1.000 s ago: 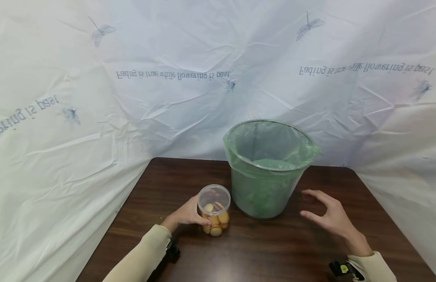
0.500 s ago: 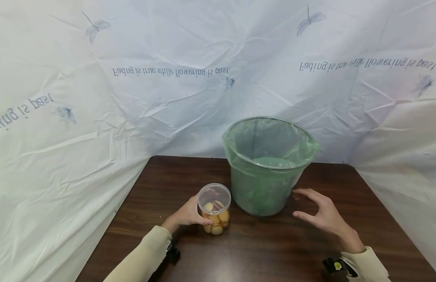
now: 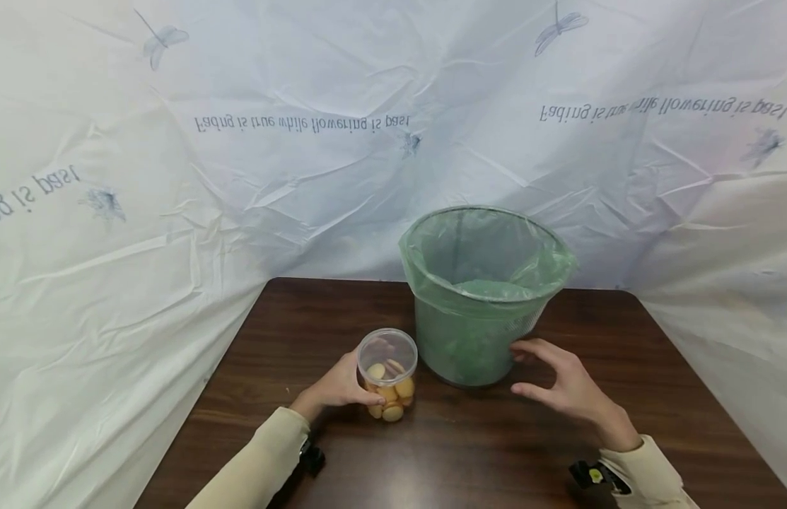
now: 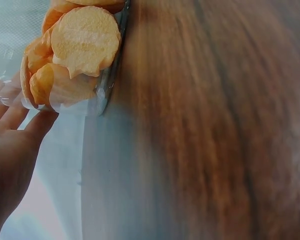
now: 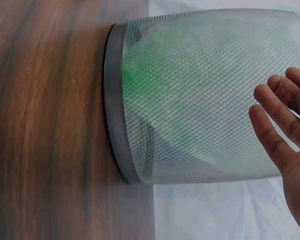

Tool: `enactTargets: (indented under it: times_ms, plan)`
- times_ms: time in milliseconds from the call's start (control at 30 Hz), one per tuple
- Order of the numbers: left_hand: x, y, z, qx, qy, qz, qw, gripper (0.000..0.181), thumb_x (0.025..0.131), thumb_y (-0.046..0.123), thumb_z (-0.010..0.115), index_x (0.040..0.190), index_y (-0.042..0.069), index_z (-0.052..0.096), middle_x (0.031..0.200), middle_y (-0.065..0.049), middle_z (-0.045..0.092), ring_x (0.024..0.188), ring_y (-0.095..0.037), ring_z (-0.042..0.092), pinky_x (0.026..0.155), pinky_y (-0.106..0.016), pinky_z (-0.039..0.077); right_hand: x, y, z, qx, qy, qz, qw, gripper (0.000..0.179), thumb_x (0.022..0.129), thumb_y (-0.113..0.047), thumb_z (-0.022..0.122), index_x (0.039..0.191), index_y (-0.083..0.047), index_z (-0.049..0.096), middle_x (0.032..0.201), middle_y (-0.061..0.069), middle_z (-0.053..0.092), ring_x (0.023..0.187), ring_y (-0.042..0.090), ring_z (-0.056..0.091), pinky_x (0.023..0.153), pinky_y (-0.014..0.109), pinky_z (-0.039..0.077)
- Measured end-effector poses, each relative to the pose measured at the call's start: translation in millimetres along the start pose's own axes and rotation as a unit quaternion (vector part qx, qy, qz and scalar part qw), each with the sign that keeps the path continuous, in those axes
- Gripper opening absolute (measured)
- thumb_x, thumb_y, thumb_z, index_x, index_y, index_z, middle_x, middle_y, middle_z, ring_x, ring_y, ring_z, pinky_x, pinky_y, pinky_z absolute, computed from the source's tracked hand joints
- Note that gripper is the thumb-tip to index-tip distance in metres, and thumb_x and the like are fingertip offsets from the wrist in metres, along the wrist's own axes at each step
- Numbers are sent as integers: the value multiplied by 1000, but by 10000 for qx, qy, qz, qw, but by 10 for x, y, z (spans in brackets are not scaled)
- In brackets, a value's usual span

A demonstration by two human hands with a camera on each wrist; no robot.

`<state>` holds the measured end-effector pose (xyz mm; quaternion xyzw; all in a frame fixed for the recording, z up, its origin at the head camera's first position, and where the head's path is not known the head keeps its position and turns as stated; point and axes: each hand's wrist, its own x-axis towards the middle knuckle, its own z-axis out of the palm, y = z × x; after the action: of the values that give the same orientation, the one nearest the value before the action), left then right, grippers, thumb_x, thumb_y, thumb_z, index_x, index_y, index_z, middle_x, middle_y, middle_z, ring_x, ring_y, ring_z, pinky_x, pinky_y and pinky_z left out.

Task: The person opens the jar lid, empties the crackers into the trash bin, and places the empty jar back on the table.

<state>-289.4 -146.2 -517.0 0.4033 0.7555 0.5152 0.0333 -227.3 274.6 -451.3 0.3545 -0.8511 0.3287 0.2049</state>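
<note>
My left hand [image 3: 342, 382] grips a clear plastic jar [image 3: 388, 357] from its left side, thumb across the front and the other fingers behind it. Round yellow-orange cookies [image 4: 85, 40] fill the lower part of the jar, which stands upright on the table. To the jar's right is a mesh wastebasket [image 3: 469, 346] with a thin green bag [image 3: 431, 286] folded over its rim. My right hand [image 3: 568, 385] is beside the wastebasket's lower right side, thumb and fingers spread apart and holding nothing. In the right wrist view its fingers [image 5: 272, 137] overlap the mesh wall.
The dark brown wooden table [image 3: 469, 452] has rounded far corners. White plastic sheeting [image 3: 304, 191] with printed words and dragonflies hangs behind and along both sides. The wastebasket stands near the table's far edge.
My right hand has moved left, closer to the wastebasket, its fingers still spread. My left hand keeps its grip on the jar in about the same place. The head view has shifted slightly.
</note>
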Motion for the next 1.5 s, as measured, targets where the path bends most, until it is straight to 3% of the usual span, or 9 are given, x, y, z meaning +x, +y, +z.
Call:
enactTargets:
  times_ms: [267, 467, 633, 767, 933, 1067, 1167, 1300, 1500]
  plan:
    - [29, 57, 35, 35, -78, 18, 10000, 96, 67, 24, 90, 145, 11, 37, 135, -8, 56, 124, -24, 54, 107, -35, 41, 40, -125, 67, 135, -120, 116, 9998, 66, 68, -13, 88, 127, -3, 59, 111, 4, 67, 96, 11, 62, 83, 16, 47]
    - [42, 73, 56, 64, -99, -44, 9999, 96, 66, 25, 90, 144, 12, 36, 135, -7, 57, 123, -24, 55, 105, -37, 43, 55, -175, 140, 241, -48, -23, 9997, 67, 68, -14, 88, 127, -2, 59, 111, -1, 66, 95, 9, 63, 83, 16, 48]
    - [70, 92, 103, 17, -128, 89, 9999, 99, 65, 18, 90, 146, 10, 35, 136, -10, 56, 123, -28, 54, 105, -43, 43, 62, -210, 196, 436, -108, 19, 9990, 67, 70, -13, 87, 130, -2, 58, 114, 1, 66, 96, 11, 64, 83, 19, 50]
    - [87, 212, 135, -38, -179, 213, 9996, 96, 64, 11, 90, 144, 2, 36, 134, -19, 55, 121, -37, 54, 103, -50, 44, 61, -240, 240, 651, -193, 181, 9975, 68, 73, -13, 85, 133, -2, 55, 119, 9, 65, 98, 13, 64, 85, 21, 51]
    - [113, 457, 126, -135, -252, 201, 9994, 92, 65, 5, 87, 141, -6, 37, 132, -25, 55, 120, -43, 53, 101, -53, 44, 80, -268, 288, 715, -307, 84, 9969, 72, 74, -15, 85, 135, 0, 52, 122, 13, 62, 101, 15, 63, 83, 23, 52]
    - [130, 540, 129, -140, -302, 176, 9993, 91, 66, 3, 86, 141, -7, 37, 133, -26, 54, 120, -44, 52, 102, -53, 43, 104, -282, 329, 708, -364, -70, 9968, 75, 74, -16, 85, 137, 1, 49, 124, 14, 61, 104, 16, 63, 83, 24, 52]
    - [137, 510, 158, -184, -351, 229, 9990, 91, 67, 4, 86, 141, -8, 36, 134, -27, 53, 121, -45, 51, 102, -54, 43, 115, -295, 366, 711, -353, -154, 9967, 76, 73, -16, 85, 137, 1, 49, 125, 15, 60, 107, 13, 62, 84, 25, 53]
    - [135, 366, 231, -265, -354, 354, 9984, 94, 66, 7, 88, 142, -6, 35, 136, -26, 52, 123, -45, 50, 103, -55, 42, 123, -318, 415, 712, -367, -183, 9966, 77, 73, -16, 86, 138, 2, 48, 126, 16, 59, 109, 19, 61, 85, 29, 54]
    - [115, 174, 335, -83, -301, 371, 9988, 97, 66, 16, 90, 145, 5, 36, 137, -16, 54, 124, -32, 53, 104, -44, 44, 134, -374, 474, 701, -542, -82, 9960, 83, 75, -21, 85, 143, 1, 42, 131, 15, 55, 112, 28, 59, 87, 34, 54]
